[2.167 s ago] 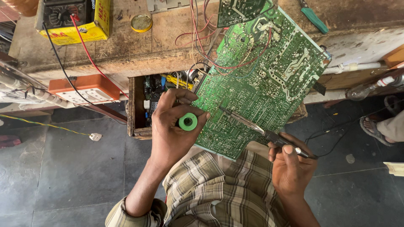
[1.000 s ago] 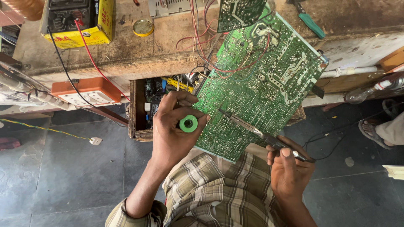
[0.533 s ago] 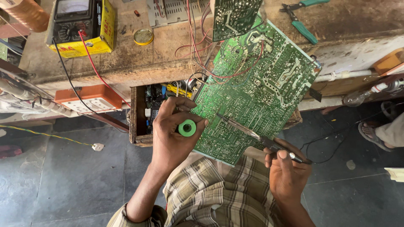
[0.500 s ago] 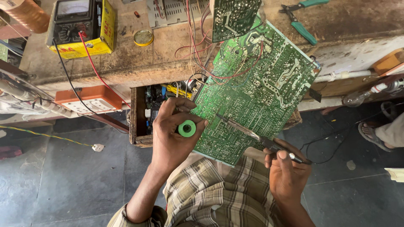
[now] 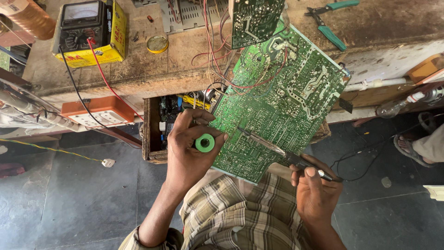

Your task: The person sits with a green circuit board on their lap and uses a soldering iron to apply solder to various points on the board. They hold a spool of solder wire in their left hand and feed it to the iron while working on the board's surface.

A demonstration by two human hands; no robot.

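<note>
Left hand (image 5: 189, 148) grips green spool (image 5: 204, 142); right hand (image 5: 317, 194) clasps soldering iron (image 5: 277, 152) on circuit board (image 5: 282, 106).

Single view, head-mounted; looks steeply down from above the person's own lap, facing forward toward the wooden workbench (image 5: 185, 51), which crosses the top of the frame; close range, within arm's reach; left hand (image 5: 187, 150) at centre-left and right hand (image 5: 314, 194) at lower right, either side of the large green circuit board (image 5: 282, 106) filling the middle; checked shirt at the bottom edge; dark tiled floor (image 5: 69, 203) to both sides; another person's sandalled foot (image 5: 416, 148) at the right edge; no second view to overlap.
</note>
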